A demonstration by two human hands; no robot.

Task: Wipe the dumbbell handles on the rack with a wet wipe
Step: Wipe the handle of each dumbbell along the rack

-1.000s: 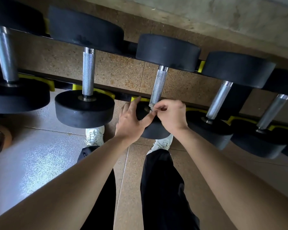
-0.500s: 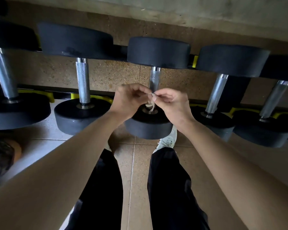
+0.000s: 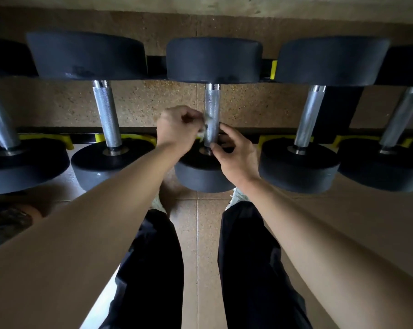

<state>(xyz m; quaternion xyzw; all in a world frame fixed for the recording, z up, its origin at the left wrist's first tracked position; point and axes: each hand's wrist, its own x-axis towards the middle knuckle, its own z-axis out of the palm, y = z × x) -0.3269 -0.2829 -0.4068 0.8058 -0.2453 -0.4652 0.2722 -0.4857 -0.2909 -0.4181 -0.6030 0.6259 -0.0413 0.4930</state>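
Chrome handle (image 3: 212, 108) of middle dumbbell (image 3: 213, 60) seen in head view, cradled in black-and-yellow rack (image 3: 265, 138) among neighbouring dumbbells. White wet wipe (image 3: 203, 132) pressed against handle's left side, pinched by left hand (image 3: 177, 129). Handle's lower end pinched by right hand (image 3: 235, 155).

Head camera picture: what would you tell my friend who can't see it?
A person's left hand holds a crumpled wet wipe against the silver handle of the middle dumbbell, while the right hand curls its fingers round the handle's lower end. Five black dumbbells sit side by side on a rack above tan floor tiles.
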